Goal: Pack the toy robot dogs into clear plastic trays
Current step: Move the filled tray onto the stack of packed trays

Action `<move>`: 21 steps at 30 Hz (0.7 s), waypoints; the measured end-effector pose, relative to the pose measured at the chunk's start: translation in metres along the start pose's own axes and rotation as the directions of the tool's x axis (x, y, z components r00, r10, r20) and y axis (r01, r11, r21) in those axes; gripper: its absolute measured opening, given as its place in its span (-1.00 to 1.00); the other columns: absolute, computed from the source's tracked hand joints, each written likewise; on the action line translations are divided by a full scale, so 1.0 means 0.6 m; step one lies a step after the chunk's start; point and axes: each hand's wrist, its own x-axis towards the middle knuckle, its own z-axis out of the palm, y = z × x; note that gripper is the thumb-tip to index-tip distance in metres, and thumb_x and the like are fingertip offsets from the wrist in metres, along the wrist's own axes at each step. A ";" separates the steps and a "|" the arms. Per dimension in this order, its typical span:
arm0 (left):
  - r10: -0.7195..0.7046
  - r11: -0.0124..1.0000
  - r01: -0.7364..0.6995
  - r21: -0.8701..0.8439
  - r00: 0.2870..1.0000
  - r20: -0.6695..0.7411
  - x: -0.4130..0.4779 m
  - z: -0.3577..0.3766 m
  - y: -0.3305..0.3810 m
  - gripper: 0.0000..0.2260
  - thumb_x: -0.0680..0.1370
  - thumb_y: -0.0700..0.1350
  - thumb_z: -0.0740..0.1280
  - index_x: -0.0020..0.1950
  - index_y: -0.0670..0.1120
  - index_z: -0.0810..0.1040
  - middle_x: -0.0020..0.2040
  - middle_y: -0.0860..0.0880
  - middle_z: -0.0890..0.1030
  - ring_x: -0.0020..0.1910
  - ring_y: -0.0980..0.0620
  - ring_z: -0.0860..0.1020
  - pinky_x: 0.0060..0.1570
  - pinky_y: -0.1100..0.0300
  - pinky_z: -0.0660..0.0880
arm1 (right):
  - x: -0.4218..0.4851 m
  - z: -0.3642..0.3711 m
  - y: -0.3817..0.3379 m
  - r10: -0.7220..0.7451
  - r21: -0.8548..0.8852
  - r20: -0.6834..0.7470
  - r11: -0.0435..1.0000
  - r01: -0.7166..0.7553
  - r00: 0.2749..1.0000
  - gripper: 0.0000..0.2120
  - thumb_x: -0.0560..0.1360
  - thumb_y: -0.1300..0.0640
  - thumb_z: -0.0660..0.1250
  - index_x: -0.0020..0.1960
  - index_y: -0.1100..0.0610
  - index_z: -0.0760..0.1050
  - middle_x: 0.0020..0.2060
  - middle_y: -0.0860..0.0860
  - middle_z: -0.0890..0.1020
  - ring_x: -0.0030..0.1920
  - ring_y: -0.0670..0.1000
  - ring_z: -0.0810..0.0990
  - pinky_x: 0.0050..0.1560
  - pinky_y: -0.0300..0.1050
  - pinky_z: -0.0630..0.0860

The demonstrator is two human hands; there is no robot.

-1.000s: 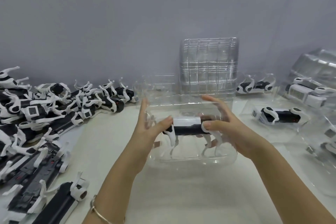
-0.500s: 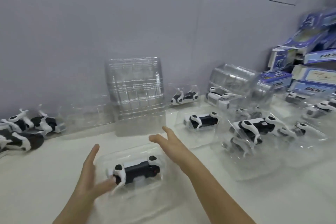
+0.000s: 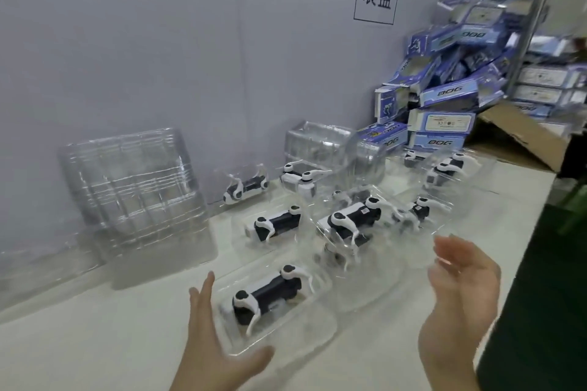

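Note:
A black-and-white toy robot dog [image 3: 266, 294] lies on its side in a clear plastic tray [image 3: 320, 328] on the white table, low in the middle of the view. My left hand [image 3: 216, 355] is open, its fingers straight along the tray's left edge and its thumb by the near rim. My right hand [image 3: 460, 301] hangs open to the right of the tray, apart from it. Several more packed dogs in trays [image 3: 349, 222] lie behind, toward the right.
A tall stack of empty clear trays [image 3: 133, 187] leans against the grey wall at the back left. Blue DOG boxes [image 3: 444, 95] are piled at the back right beside an open cardboard carton [image 3: 521, 136]. The table edge [image 3: 521, 263] runs down the right side.
The view has swung right, away from the loose dogs. The tray with the dog has gone down onto the table near the other packed trays, and my right hand has come off it.

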 end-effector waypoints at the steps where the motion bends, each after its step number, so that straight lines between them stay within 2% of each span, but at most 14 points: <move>1: 0.048 0.998 -0.050 0.030 0.998 0.046 -0.011 0.012 -0.018 0.27 -0.04 0.07 0.55 0.57 0.11 -0.03 0.61 0.00 -0.09 0.47 0.35 -0.26 0.44 0.20 -0.04 | 0.030 -0.020 0.026 0.132 -0.019 -0.086 0.991 -0.134 0.988 -0.61 0.33 0.15 0.26 0.09 -0.19 0.52 0.08 -0.11 0.57 0.17 -0.09 0.52 0.21 -0.14 0.41; 2: 0.008 0.996 -0.012 0.088 0.999 0.042 -0.006 0.034 -0.013 0.22 0.03 -0.01 0.58 0.54 0.20 -0.04 0.61 0.02 -0.12 0.47 0.36 -0.27 0.45 0.16 -0.03 | 0.064 -0.042 0.057 0.263 -0.063 -0.145 0.960 -0.274 0.954 -0.61 0.38 0.08 0.25 0.17 -0.17 0.47 0.18 -0.07 0.52 0.27 -0.06 0.46 0.26 -0.12 0.37; 4: -0.014 0.997 0.013 0.070 1.000 0.012 0.008 0.041 -0.024 0.16 0.12 -0.04 0.59 0.46 0.34 -0.13 0.60 0.07 -0.18 0.44 0.42 -0.34 0.44 0.17 -0.04 | 0.117 -0.073 0.121 0.485 -0.182 -0.123 0.847 -0.500 0.866 -0.55 0.52 0.03 0.23 0.40 -0.14 0.33 0.41 -0.02 0.35 0.44 0.00 0.29 0.38 -0.03 0.24; 6: -0.034 0.992 0.031 0.123 0.999 0.029 0.029 0.052 -0.033 0.17 0.10 0.06 0.57 0.42 0.42 -0.21 0.59 0.10 -0.24 0.31 0.55 -0.41 0.41 0.19 -0.05 | 0.143 -0.080 0.177 0.585 -0.211 -0.035 0.788 -0.579 0.810 -0.53 0.61 0.04 0.17 0.50 -0.16 0.22 0.50 -0.07 0.25 0.50 0.02 0.19 0.39 -0.05 0.17; 8: -0.041 0.992 0.034 0.119 0.998 0.054 0.038 0.073 -0.021 0.17 0.10 0.11 0.56 0.34 0.52 -0.28 0.58 0.11 -0.31 0.30 0.54 -0.44 0.42 0.16 -0.04 | 0.163 -0.078 0.213 0.603 -0.182 0.029 0.788 -0.589 0.797 -0.55 0.63 0.03 0.13 0.51 -0.15 0.21 0.47 -0.14 0.26 0.52 0.00 0.16 0.37 -0.09 0.16; 10: -0.022 0.992 0.013 0.122 0.997 0.068 0.051 0.092 -0.019 0.15 0.12 0.12 0.56 0.25 0.60 -0.33 0.56 0.12 -0.36 0.41 0.38 -0.42 0.40 0.18 -0.03 | 0.179 -0.073 0.231 0.623 -0.172 0.056 0.776 -0.607 0.780 -0.54 0.63 0.01 0.12 0.52 -0.13 0.20 0.41 -0.18 0.28 0.49 -0.04 0.18 0.32 -0.14 0.16; 12: -0.009 0.993 0.000 0.118 0.997 0.076 0.065 0.107 -0.020 0.15 0.14 0.12 0.56 0.23 0.61 -0.36 0.56 0.12 -0.37 0.42 0.32 -0.44 0.38 0.20 -0.07 | 0.194 -0.069 0.246 0.635 -0.197 0.063 0.764 -0.614 0.770 -0.52 0.63 -0.01 0.14 0.54 -0.12 0.17 0.46 -0.14 0.28 0.42 -0.10 0.24 0.32 -0.16 0.17; 14: -0.003 0.993 -0.006 0.118 0.997 0.076 0.074 0.118 -0.017 0.15 0.15 0.11 0.55 0.23 0.60 -0.37 0.56 0.11 -0.36 0.40 0.33 -0.48 0.39 0.19 -0.11 | 0.206 -0.066 0.260 0.637 -0.238 0.053 0.756 -0.610 0.769 -0.50 0.64 -0.04 0.13 0.56 -0.11 0.12 0.51 -0.09 0.24 0.44 -0.07 0.24 0.36 -0.10 0.18; 17: -0.023 0.995 0.013 0.103 0.995 0.098 0.081 0.119 -0.012 0.17 0.16 0.10 0.56 0.24 0.57 -0.39 0.55 0.09 -0.40 0.32 0.39 -0.52 0.39 0.19 -0.14 | 0.213 -0.061 0.264 0.633 -0.277 0.052 0.753 -0.598 0.773 -0.48 0.65 -0.07 0.07 0.58 -0.09 0.06 0.54 -0.07 0.18 0.51 -0.03 0.17 0.38 -0.07 0.15; 21: -0.030 0.995 0.020 0.098 0.995 0.097 0.066 0.106 -0.016 0.38 0.08 0.14 0.65 0.31 0.45 -0.53 0.43 0.13 -0.59 0.08 0.65 -0.53 0.39 0.15 -0.14 | 0.203 -0.063 0.254 0.589 -0.321 0.033 0.771 -0.550 0.807 -0.51 0.65 -0.06 0.08 0.56 -0.10 0.12 0.54 -0.06 0.19 0.51 -0.02 0.18 0.36 -0.10 0.15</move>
